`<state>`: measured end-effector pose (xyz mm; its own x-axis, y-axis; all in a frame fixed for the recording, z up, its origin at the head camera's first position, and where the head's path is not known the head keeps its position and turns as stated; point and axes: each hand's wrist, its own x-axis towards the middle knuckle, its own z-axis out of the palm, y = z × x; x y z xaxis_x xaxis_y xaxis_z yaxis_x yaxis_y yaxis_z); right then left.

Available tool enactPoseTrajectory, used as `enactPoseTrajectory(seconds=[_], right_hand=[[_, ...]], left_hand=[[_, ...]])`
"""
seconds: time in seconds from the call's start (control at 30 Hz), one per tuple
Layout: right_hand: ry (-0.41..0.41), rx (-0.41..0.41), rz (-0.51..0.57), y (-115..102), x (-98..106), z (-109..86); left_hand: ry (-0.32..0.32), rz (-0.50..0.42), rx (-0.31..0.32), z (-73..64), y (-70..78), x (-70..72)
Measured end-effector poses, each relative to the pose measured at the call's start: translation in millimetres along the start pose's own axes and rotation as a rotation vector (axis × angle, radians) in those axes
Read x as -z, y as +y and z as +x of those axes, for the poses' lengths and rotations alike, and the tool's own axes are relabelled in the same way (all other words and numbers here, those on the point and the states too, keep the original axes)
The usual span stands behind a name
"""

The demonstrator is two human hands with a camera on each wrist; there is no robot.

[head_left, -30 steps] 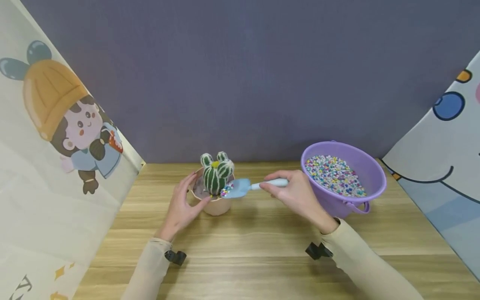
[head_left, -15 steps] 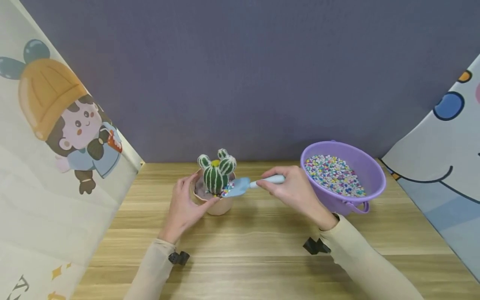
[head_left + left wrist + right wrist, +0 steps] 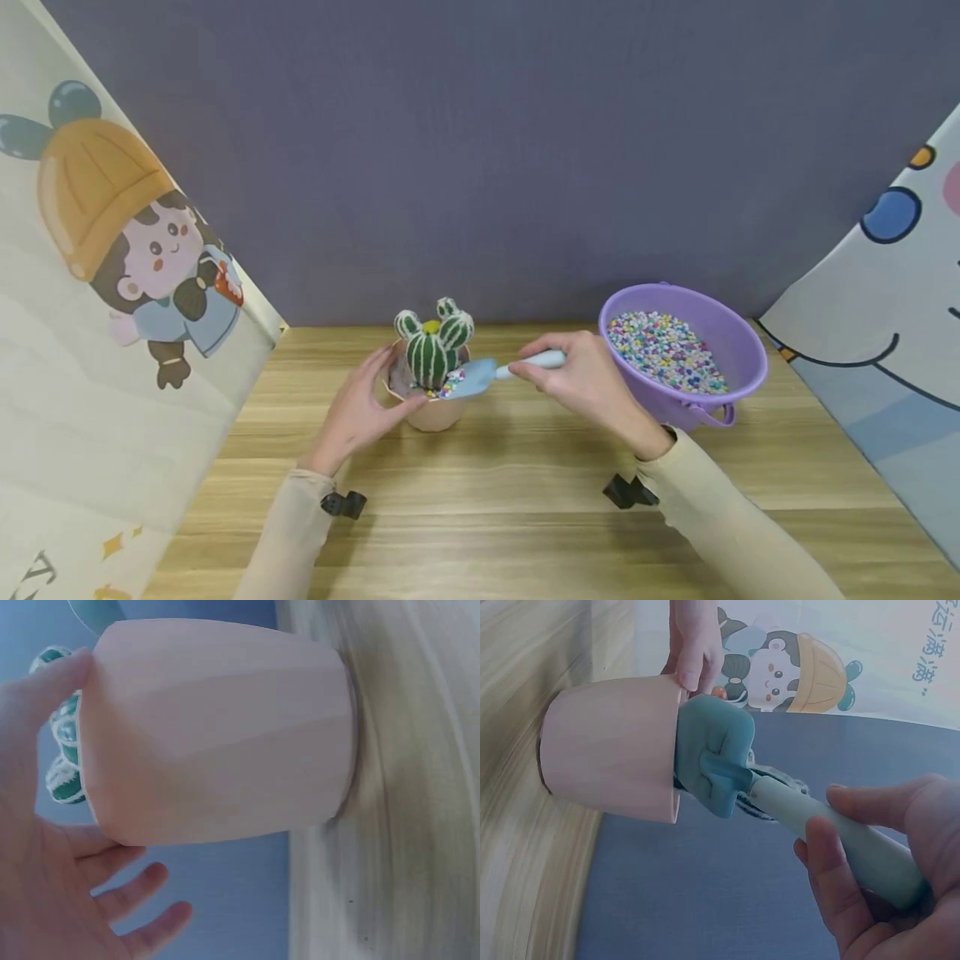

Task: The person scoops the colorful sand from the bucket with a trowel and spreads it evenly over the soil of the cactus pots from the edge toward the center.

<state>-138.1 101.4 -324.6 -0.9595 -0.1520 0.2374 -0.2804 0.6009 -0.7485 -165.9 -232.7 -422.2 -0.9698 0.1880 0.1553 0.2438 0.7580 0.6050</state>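
My left hand (image 3: 360,417) holds a pale pink flowerpot (image 3: 435,417) by its rim, thumb at the near side and index finger at the far side. The left wrist view shows its other fingers loose beside the pot wall. A green, white-striped cactus (image 3: 430,360) with a yellow top stands in the pot. My right hand (image 3: 588,383) grips the handle of a light blue trowel (image 3: 474,379). Its blade is tilted over the pot's right rim, tip beside the cactus. Colourful pebbles (image 3: 453,382) lie at the blade's tip. In the right wrist view the blade's underside hides part of the cactus.
A purple bucket (image 3: 731,342) with many small colourful pebbles (image 3: 667,354) stands at the right of the wooden table (image 3: 480,525). Behind rises a grey-blue wall (image 3: 480,167). Printed cartoon panels flank both sides.
The trowel has shifted slightly left and tilted over the rim, and some pebbles now lie in the pot beside the cactus. My left hand moved right a little, then back left.
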Motion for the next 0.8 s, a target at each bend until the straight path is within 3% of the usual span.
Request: enactPoseTrajectory(seconds=[0.23, 0.57, 0.67, 0.8], right_hand=[[-0.007, 0.003, 0.012, -3, -1, 0.9], [0.032, 0.025, -0.071, -2, 1, -0.4], [0.022, 0.019, -0.065, -2, 2, -1.3], [0.013, 0.013, -0.057, -3, 3, -2.0]], left_hand=[[0.047, 0.049, 0.034, -4.0, 9.4, -0.2], [0.215, 0.141, 0.036, -8.6, 25.6, -16.1], [0.197, 0.101, -0.003, -6.6, 23.1, -15.1], [0.105, 0.005, -0.102, 1.8, 14.4, -9.4]])
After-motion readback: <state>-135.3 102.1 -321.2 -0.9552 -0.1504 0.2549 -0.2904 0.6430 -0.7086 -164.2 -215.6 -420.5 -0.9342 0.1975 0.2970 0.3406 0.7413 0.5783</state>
